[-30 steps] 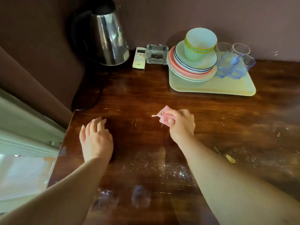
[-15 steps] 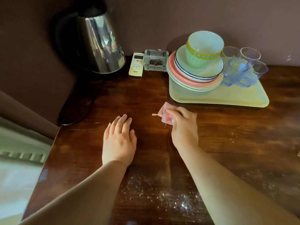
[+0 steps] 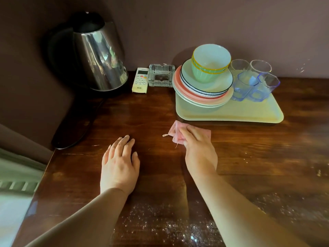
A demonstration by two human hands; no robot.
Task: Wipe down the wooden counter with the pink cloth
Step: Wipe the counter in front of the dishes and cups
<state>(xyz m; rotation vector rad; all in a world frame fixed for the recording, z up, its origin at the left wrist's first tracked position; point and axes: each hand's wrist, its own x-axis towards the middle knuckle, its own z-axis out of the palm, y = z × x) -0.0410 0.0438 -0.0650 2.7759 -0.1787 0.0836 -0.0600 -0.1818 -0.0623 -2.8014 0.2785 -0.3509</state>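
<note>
A small pink cloth (image 3: 176, 133) lies bunched on the dark wooden counter (image 3: 151, 118), just in front of the yellow tray. My right hand (image 3: 197, 150) covers most of it and holds it against the wood, fingers curled round its near edge. A loose thread sticks out to the cloth's left. My left hand (image 3: 120, 164) rests flat on the counter to the left, fingers straight and together, holding nothing. White dusty specks lie on the counter near the front edge and at the right.
A steel kettle (image 3: 99, 57) on a black base stands at the back left, its cord running forward. A white remote (image 3: 140, 80) and glass ashtray (image 3: 161, 77) sit beside it. The yellow tray (image 3: 231, 113) carries stacked plates, bowls (image 3: 211, 62) and several glasses (image 3: 254, 81).
My right hand has pushed the cloth a little toward the tray. My left hand slid rightward over the counter. The camera view has shifted left and closer.
</note>
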